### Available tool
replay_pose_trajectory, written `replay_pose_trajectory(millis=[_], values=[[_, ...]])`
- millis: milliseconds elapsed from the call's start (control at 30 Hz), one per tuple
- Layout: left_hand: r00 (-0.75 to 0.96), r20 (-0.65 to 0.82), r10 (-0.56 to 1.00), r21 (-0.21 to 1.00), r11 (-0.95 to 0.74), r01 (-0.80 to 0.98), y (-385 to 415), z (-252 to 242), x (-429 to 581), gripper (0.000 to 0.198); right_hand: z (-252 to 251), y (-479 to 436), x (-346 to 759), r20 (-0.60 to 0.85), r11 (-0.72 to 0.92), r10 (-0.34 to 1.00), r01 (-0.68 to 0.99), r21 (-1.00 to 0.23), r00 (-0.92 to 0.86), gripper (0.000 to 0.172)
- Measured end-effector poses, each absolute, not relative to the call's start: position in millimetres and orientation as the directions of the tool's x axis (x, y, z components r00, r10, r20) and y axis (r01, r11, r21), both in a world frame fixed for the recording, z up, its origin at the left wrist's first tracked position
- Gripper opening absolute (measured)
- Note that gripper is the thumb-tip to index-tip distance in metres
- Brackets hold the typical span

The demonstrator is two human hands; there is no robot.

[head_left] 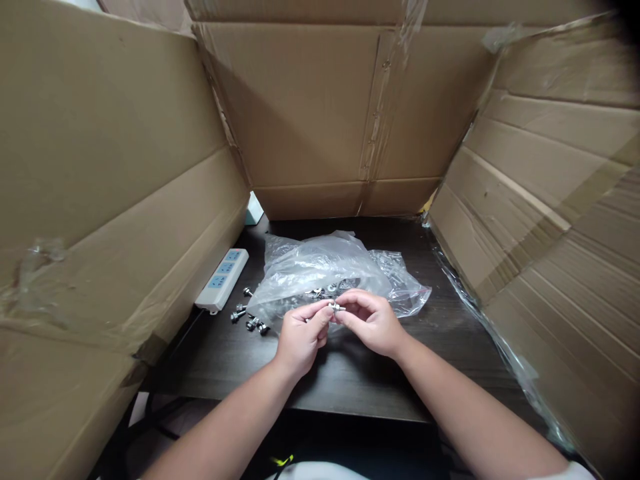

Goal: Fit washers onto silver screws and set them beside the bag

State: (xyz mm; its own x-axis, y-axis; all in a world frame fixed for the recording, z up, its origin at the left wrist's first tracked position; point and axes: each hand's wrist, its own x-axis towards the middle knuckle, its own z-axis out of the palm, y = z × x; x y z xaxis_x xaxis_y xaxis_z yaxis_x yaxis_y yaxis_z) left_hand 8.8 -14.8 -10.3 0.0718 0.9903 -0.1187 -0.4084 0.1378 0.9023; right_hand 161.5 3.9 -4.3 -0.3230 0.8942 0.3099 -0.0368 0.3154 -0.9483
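Observation:
Between the fingertips of both hands sits a small metal bolt, with what looks like a washer or nut on it. My left hand pinches its left end, thumb on top. From the other side, my right hand grips it with thumb and forefinger. Just behind the hands lies a clear plastic bag, its mouth facing me and small metal parts showing inside. Left of my left hand, several loose bolts are scattered on the dark table. The fingers partly cover the held bolt.
A white power strip lies at the left against the cardboard wall. More cardboard stands at the back and right. The dark wooden table ends at a front edge below my forearms.

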Motion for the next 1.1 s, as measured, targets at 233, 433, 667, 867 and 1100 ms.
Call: replay_pose_trajectory(millis=[233, 433, 667, 867, 1100], values=[[0.038, 0.005, 0.999, 0.981, 0.002, -0.192, -17, -13, 5, 0.031, 2, 5, 167, 0.34, 0.353, 0.866, -0.033, -0.935, -0.367, 0.013], [-0.002, 0.229, 0.973, 0.972, -0.229, 0.051, -17, -9, 1, 0.016, 5, 5, 171, 0.341, 0.358, 0.845, -0.036, -0.933, -0.412, 0.011], [0.034, 0.438, 0.898, 0.873, -0.434, 0.221, -16, -8, 0, 0.014, 2, 5, 172, 0.345, 0.371, 0.841, -0.02, -0.928, -0.418, 0.011], [0.062, 0.527, 0.848, 0.806, -0.521, 0.282, -17, -8, 0, 0.009, 1, 7, 172, 0.355, 0.375, 0.83, -0.04, -0.926, -0.429, 0.011], [0.069, 0.548, 0.834, 0.778, -0.537, 0.326, -17, -11, -1, 0.008, 5, 7, 172, 0.312, 0.404, 0.835, 0.122, -0.906, -0.453, 0.022]])
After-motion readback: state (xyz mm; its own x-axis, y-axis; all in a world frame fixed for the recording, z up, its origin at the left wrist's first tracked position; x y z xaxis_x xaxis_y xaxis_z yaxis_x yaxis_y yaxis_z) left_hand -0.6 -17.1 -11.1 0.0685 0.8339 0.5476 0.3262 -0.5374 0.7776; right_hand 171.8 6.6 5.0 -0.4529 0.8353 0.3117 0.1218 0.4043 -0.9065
